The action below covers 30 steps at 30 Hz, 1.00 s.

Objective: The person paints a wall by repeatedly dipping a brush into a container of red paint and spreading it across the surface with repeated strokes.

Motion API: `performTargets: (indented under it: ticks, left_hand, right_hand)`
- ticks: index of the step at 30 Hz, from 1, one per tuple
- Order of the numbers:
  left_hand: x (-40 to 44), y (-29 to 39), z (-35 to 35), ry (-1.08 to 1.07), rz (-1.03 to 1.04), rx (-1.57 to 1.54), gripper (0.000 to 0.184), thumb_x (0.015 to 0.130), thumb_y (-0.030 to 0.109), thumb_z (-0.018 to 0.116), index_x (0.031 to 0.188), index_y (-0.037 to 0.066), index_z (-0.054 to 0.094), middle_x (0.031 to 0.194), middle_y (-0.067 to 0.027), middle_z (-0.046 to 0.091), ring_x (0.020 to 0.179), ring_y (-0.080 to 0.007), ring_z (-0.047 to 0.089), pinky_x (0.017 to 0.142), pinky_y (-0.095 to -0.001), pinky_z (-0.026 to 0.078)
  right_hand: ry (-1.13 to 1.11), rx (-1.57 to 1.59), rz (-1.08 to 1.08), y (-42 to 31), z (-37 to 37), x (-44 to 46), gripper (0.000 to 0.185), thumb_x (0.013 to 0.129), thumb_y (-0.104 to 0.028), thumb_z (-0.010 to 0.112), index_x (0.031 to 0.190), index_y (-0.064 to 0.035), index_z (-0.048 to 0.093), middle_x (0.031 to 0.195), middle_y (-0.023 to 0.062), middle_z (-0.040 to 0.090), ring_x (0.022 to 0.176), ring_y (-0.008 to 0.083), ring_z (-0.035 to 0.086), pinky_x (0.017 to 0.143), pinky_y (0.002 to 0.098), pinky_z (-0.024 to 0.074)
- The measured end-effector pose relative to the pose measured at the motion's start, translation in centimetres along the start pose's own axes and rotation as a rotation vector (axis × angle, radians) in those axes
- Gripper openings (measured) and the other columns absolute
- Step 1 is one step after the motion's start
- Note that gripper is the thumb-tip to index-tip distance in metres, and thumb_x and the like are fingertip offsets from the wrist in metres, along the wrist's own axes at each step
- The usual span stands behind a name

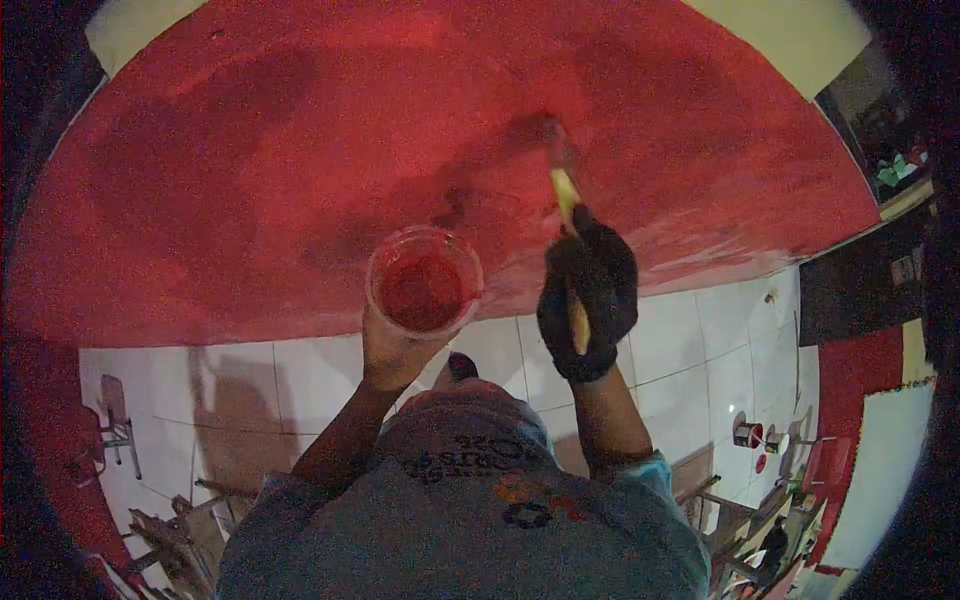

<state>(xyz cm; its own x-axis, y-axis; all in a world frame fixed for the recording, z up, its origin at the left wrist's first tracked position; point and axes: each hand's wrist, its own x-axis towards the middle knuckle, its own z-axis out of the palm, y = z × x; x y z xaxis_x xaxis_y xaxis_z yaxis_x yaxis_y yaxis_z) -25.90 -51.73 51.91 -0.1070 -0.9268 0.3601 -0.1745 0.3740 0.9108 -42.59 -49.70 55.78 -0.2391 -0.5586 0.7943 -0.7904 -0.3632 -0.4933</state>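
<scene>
A clear round tub (425,282) of red paint is held by my bare left hand (395,350), its fingers around the underside and mostly hidden. My right hand (588,290), in a black glove, is closed around the wooden handle of a paintbrush (565,195). The bristles point up and touch or nearly touch the red wall (350,130); the exact contact is blurred. Darker, wet-looking patches and thin pale streaks show on the wall. The tub is to the left of the brush, close to the wall's lower part.
White floor tiles (680,330) lie below the wall. Paint cans (747,434) stand on the floor at the right. A chair (118,425) is at the far left, with more wooden furniture at both lower sides. Cream wall areas show at the upper corners.
</scene>
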Motion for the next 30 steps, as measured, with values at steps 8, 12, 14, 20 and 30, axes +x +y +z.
performTargets:
  ticks: [8,12,14,20,30]
  left_hand:
    - [-0.5,-0.5,0.1,-0.015,-0.105,-0.138,0.08,0.054,0.008,0.081,0.12,0.006,0.035,0.112,-0.0095,0.049,0.103,-0.0208,0.05,0.089,-0.0341,0.043]
    - [-0.6,-0.2,0.2,0.004,-0.091,-0.14,0.078,0.054,0.007,0.08,0.119,0.006,0.037,0.112,-0.0094,0.049,0.103,-0.0215,0.051,0.088,-0.0344,0.044]
    - [-0.7,0.2,0.1,0.004,-0.11,-0.201,0.078,0.054,0.007,0.08,0.119,0.006,0.037,0.112,-0.0095,0.049,0.103,-0.0213,0.051,0.088,-0.0348,0.044]
    - [-1.1,-0.8,0.1,0.003,-0.177,-0.223,0.08,0.052,0.008,0.081,0.118,0.006,0.037,0.114,-0.0099,0.048,0.105,-0.0211,0.049,0.088,-0.0357,0.044]
    - [-1.2,-1.8,0.7,0.012,-0.19,-0.233,0.082,0.052,0.009,0.082,0.12,0.006,0.035,0.114,-0.0099,0.048,0.104,-0.0214,0.05,0.089,-0.0355,0.044]
  right_hand:
    - [0.068,-0.014,-0.174,1.6,0.0,0.1,0.023,0.073,-0.005,0.065,0.096,-0.0043,0.059,0.094,0.0131,0.059,0.083,0.0217,0.057,0.072,0.0314,0.0466]
    - [0.107,-0.086,-0.139,2.3,-0.7,-1.0,0.017,0.071,-0.003,0.065,0.088,-0.0049,0.061,0.096,0.0157,0.06,0.082,0.0284,0.058,0.072,0.035,0.0471]
    - [0.107,-0.097,-0.077,1.2,-1.4,-1.1,0.015,0.07,0.0,0.065,0.083,-0.0039,0.061,0.096,0.0161,0.06,0.084,0.0293,0.058,0.073,0.0361,0.0471]
    - [0.101,0.044,-0.081,3.2,-1.3,-0.8,0.016,0.069,0.002,0.064,0.084,-0.0055,0.062,0.093,0.0158,0.061,0.085,0.0294,0.059,0.074,0.036,0.0465]
    - [0.038,0.004,-0.101,2.7,-1.3,0.3,0.025,0.068,0.002,0.063,0.091,-0.0061,0.062,0.101,0.0151,0.058,0.089,0.0267,0.058,0.078,0.034,0.0466]
